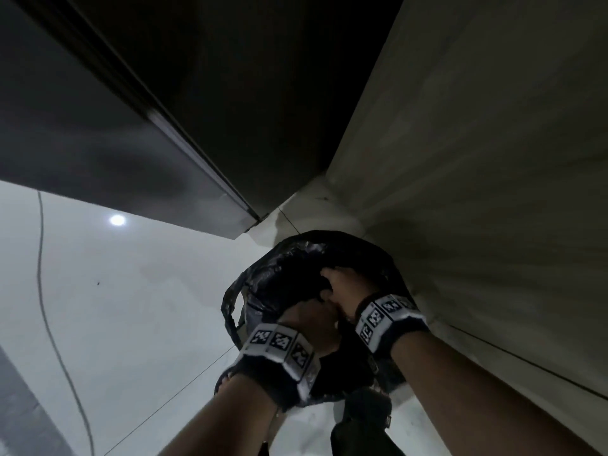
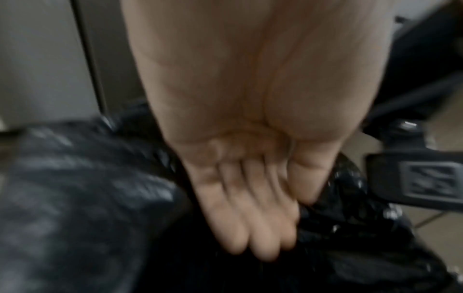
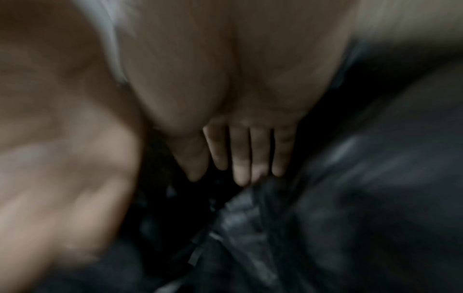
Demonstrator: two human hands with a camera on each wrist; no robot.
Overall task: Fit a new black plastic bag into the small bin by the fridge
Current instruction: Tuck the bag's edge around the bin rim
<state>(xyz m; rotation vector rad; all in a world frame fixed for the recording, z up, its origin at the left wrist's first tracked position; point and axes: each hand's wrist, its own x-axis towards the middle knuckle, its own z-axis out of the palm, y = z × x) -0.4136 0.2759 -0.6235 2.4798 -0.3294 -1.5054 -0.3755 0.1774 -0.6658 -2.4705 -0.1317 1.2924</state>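
The black bag (image 1: 289,268) sits at about 5 o'clock in the head view, puffed over the small bin in the corner between fridge (image 1: 98,126) and wall (image 1: 493,159). Our left hand (image 1: 312,320) and right hand (image 1: 345,284) reach in with fingers nearly straight, gripping nothing, we judge to press the plastic down.

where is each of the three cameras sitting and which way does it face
Head: on the head, facing down at both hands, left hand and right hand, in the black bag between fridge and wall; both forearms show.
Left wrist: along the palm, straight fingers on the bag.
Right wrist: along the palm, fingers at the bag's folds.
All views share the bag.
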